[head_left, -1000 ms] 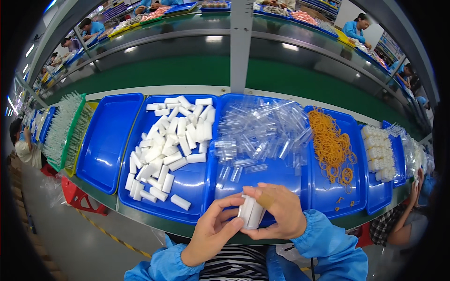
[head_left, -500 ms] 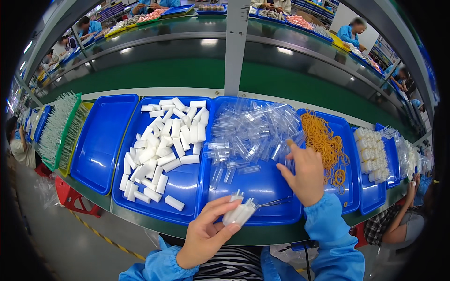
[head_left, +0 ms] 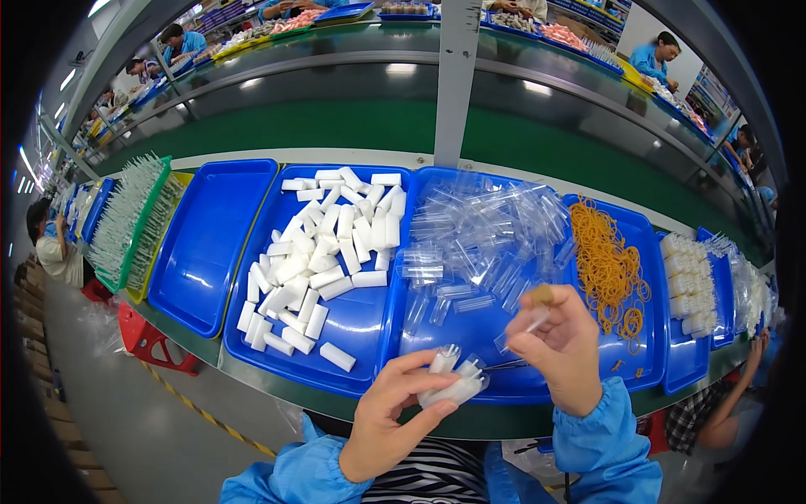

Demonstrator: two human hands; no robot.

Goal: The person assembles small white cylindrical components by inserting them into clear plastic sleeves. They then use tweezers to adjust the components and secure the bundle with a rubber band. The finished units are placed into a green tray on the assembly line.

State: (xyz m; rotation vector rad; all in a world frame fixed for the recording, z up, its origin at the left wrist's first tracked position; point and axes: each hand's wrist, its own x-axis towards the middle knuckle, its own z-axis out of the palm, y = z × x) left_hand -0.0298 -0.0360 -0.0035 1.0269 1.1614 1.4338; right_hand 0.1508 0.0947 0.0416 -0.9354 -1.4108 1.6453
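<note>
Grasping the white-and-clear bundle [head_left: 453, 388] in your left hand [head_left: 379, 422], you pinch a clear tube [head_left: 536, 317] in your right hand [head_left: 567, 351] over the blue tray [head_left: 480, 322]; probably light, stiff, slippery (maybe brittle): hold mid-length.

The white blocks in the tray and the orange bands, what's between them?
Between the white blocks and the orange bands is a blue tray with a heap of clear plastic pieces, in the head view.
</note>
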